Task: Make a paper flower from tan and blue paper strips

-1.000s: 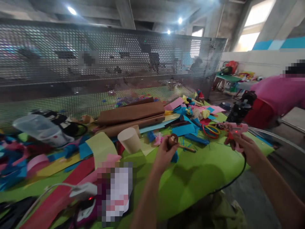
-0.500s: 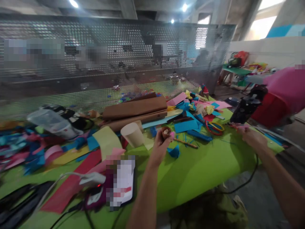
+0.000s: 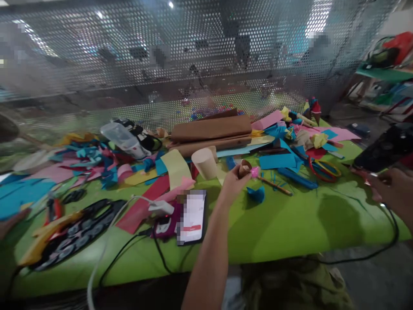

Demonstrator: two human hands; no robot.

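In the middle of the table, my left hand (image 3: 235, 184) is closed around a small rolled brown paper cone (image 3: 245, 168) with something pale inside. A bright pink bit (image 3: 255, 172) shows at my fingertips. At the right edge my right hand (image 3: 393, 183) is closed on a small pinkish glue gun (image 3: 373, 183), partly blurred, with a black cord hanging from it. Beyond that hand is a black object (image 3: 383, 146) I cannot make out. Just right of my left hand lie a pencil-like brown stick (image 3: 277, 187) and a folded blue paper piece (image 3: 256, 194).
Brown paper rolls (image 3: 209, 131) lie along the back below a perforated metal screen (image 3: 180, 82). Scissors (image 3: 325, 168) rest to the right. A phone (image 3: 195, 217), a purple power block (image 3: 166, 224), cables and a yellow-handled tool (image 3: 48, 237) occupy the left. Another person's hand (image 3: 16, 221) shows there.
The view has swung left and down, so the table appears shifted right and more of its left side shows. My left hand still holds the cone; my right hand still holds the glue gun.
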